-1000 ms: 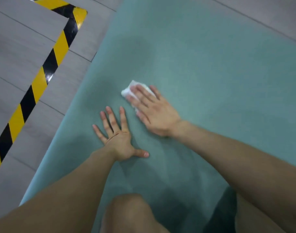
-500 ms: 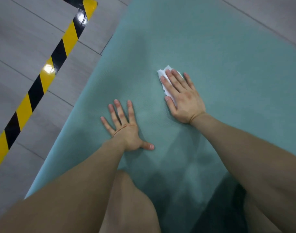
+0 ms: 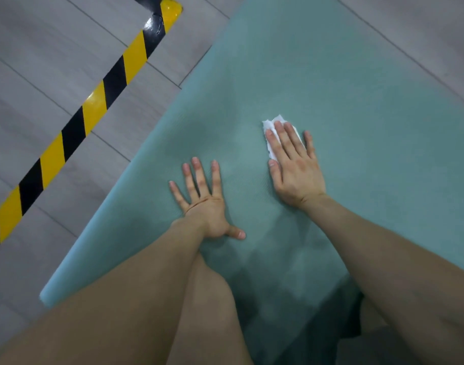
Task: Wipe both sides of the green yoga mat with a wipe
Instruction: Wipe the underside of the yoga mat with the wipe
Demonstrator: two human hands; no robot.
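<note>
The green yoga mat (image 3: 344, 83) lies flat on the floor and fills most of the view. My right hand (image 3: 295, 164) lies flat on it with straight fingers, pressing a white wipe (image 3: 270, 127) onto the mat; only the wipe's far and left edges show past the fingertips. My left hand (image 3: 204, 198) rests palm down on the mat to the left, fingers spread, holding nothing. My bare knee (image 3: 210, 299) kneels on the mat's near end.
Grey floor tiles (image 3: 41, 61) surround the mat. A yellow-and-black hazard tape line (image 3: 94, 106) runs diagonally across the floor on the left, turning a corner near the top. The mat's left edge (image 3: 136, 167) and near left corner (image 3: 45, 296) are in view.
My right hand has slid the wipe across the mat from beside the left hand out to the right and farther away. The left hand has stayed planted.
</note>
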